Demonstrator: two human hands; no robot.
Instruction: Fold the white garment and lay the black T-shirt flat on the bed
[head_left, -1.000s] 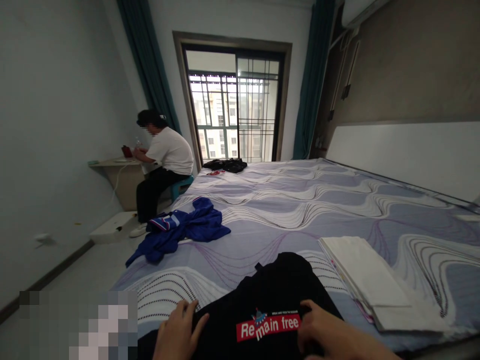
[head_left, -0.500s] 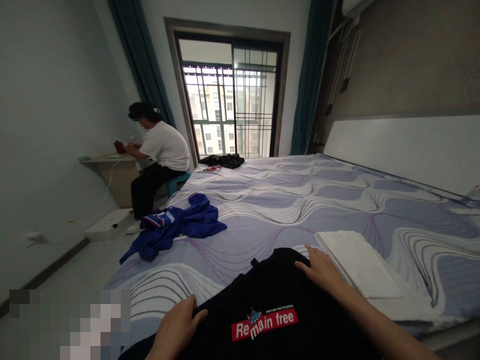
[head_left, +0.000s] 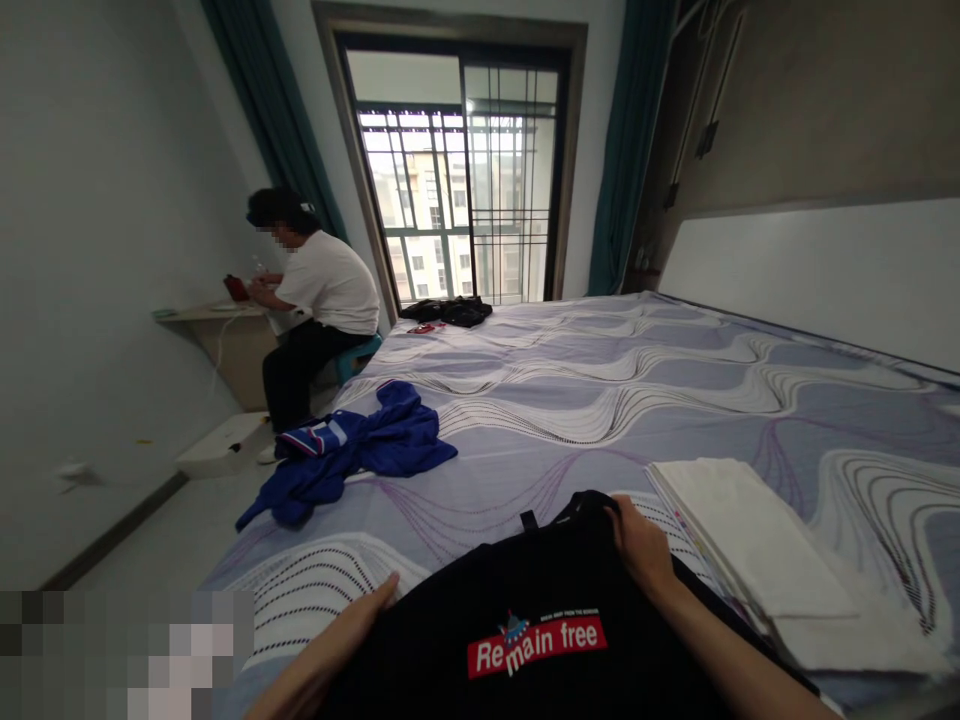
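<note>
A black T-shirt (head_left: 525, 570) lies spread in front of me on the bed, its printed red label reading "Remain free". With fingers bent around the black cloth beside the collar, my right hand (head_left: 641, 545) grips the T-shirt. My left hand (head_left: 367, 612) rests along the shirt's left edge, fingers extended and touching the cloth; its thumb does not show. The lower part of the shirt runs out of the picture under my forearms.
A crumpled blue garment (head_left: 360, 445) lies on the bed's left side. Folded white cloth (head_left: 750, 540) lies at right. Dark clothing (head_left: 454, 311) sits at the bed's far edge. A person (head_left: 330, 285) sits at a small table (head_left: 202, 320), near a white box (head_left: 221, 447).
My right hand has closed on the cloth by the collar. My left hand has straightened its fingers along the shirt's edge. The view has shifted slightly.
</note>
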